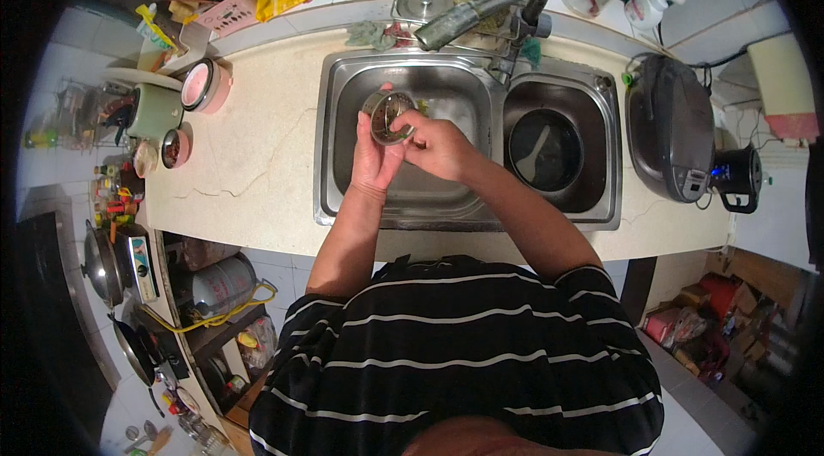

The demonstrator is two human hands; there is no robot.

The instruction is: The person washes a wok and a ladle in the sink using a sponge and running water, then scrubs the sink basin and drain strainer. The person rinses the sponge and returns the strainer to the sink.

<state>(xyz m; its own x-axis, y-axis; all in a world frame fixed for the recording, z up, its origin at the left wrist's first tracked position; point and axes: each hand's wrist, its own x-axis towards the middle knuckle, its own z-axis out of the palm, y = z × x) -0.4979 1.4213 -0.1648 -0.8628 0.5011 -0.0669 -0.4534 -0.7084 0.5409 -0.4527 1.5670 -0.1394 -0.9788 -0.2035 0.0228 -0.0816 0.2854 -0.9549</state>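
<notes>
My left hand holds a small perforated metal sink strainer basket over the left bowl of a double stainless-steel sink. The basket is tilted, its mouth facing up towards me. Fingers of my right hand reach over the rim into it; whether they pinch anything is hidden. A green scrap shows inside the basket near those fingertips. Some yellow-green bits lie in the sink bowl just beyond the basket.
Above the sink hangs the faucet. The right bowl has a dark round pot with a pale rice paddle in it. A rice cooker and electric kettle stand right; a pink container and small bowl stand left.
</notes>
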